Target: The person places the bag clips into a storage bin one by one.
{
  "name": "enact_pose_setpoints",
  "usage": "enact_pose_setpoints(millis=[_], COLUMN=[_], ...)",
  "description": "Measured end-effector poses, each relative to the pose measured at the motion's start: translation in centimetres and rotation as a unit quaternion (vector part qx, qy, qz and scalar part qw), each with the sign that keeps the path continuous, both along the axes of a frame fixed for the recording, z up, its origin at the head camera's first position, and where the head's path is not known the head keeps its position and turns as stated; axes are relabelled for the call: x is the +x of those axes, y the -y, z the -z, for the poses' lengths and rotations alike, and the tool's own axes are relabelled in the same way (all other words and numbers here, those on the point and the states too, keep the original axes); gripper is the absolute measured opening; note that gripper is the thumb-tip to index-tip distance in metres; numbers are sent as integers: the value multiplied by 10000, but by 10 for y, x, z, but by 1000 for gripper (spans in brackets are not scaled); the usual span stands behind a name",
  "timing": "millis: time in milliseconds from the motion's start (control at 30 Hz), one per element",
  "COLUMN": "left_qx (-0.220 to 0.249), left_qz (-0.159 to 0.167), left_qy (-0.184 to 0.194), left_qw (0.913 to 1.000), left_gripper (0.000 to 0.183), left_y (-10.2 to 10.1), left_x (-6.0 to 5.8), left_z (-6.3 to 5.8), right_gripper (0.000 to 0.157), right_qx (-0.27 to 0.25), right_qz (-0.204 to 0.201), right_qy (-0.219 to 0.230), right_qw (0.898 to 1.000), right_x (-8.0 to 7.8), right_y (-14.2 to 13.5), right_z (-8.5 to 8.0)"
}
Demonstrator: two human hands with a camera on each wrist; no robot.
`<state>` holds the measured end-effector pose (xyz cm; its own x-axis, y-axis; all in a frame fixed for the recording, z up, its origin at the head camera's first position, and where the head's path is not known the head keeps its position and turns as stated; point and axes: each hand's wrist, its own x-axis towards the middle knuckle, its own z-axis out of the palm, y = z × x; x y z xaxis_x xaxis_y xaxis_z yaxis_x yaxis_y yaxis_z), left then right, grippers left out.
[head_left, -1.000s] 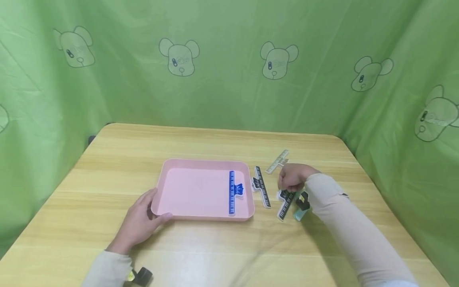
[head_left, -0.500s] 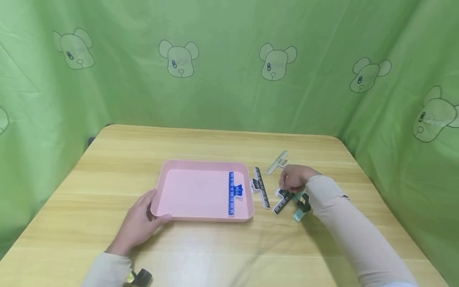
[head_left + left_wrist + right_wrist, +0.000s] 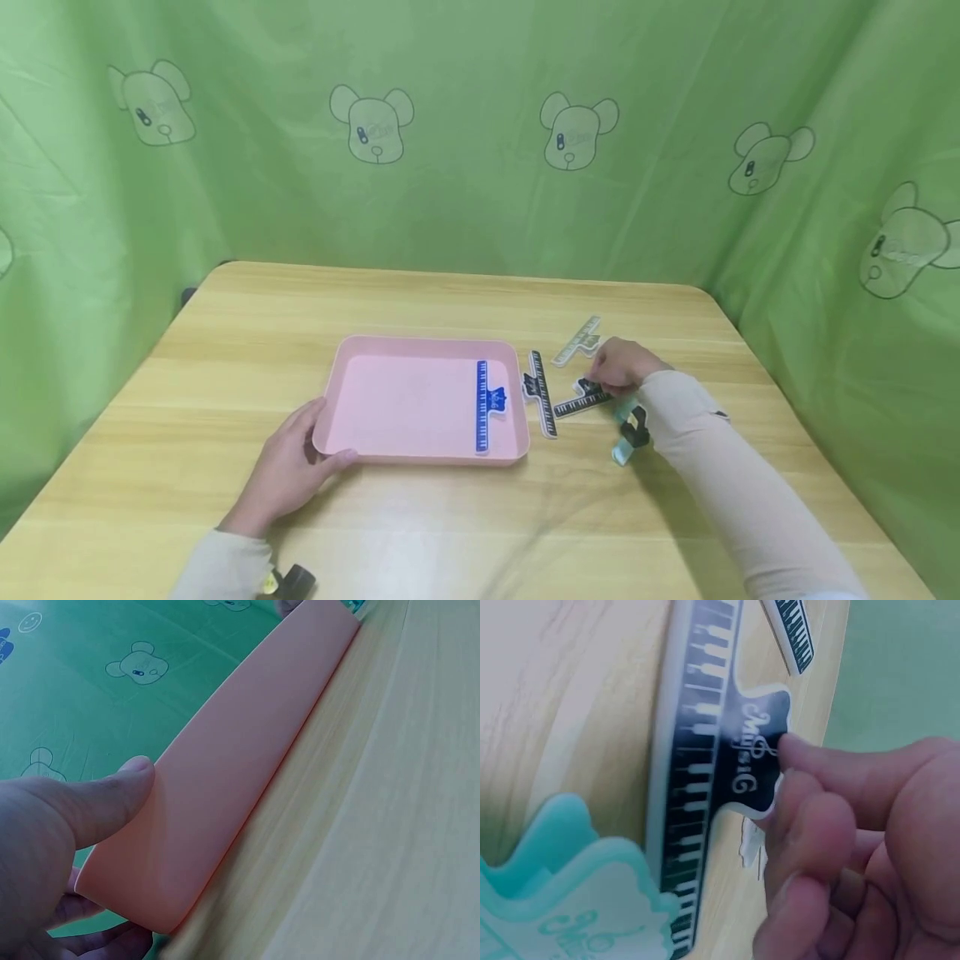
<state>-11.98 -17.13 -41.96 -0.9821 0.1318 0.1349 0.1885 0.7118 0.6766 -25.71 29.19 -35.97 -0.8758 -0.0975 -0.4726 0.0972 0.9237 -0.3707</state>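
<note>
My right hand (image 3: 628, 367) pinches a black music clip (image 3: 694, 761) with a piano-key bar by its handle tab, between thumb and bent fingers. In the right wrist view, a mint-green clip (image 3: 570, 900) lies close to the bar's end. My left hand (image 3: 288, 462) holds the near left corner of a pink tray (image 3: 408, 458), thumb (image 3: 112, 799) at the rim and fingers around the side. A blue piano-key clip (image 3: 482, 408) lies inside the tray at its right end. A second black clip (image 3: 545, 404) lies just right of the tray.
A pale whitish clip (image 3: 577, 342) lies farther back on the wooden table (image 3: 450, 533). Green curtains (image 3: 480, 208) with bear-head outlines surround the table at the back and sides.
The black clip in my right hand has turned from steeply slanted to nearly level, its free end swinging left toward the other black clip. My left hand stays on the tray corner.
</note>
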Motion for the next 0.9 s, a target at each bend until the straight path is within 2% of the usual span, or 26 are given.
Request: enact_pose_setpoints(millis=[367,733,900], left_qx=[62,90,97], left_qz=[-25,32,33], left_qy=[61,-12,8], left_qw=[10000,10000,9999], left_gripper=[89,87,87], left_y=[1,1,1], left_x=[0,-2,-3], left_z=[5,7,6], right_gripper=[34,35,32], right_qx=[133,196,83], right_qz=[230,296,393], right_qy=[-99,-326,-252], right_qw=[9996,9988,9989], right_x=[-3,-3,-3], right_y=[2,-2,-4], right_z=[-1,-9,-14])
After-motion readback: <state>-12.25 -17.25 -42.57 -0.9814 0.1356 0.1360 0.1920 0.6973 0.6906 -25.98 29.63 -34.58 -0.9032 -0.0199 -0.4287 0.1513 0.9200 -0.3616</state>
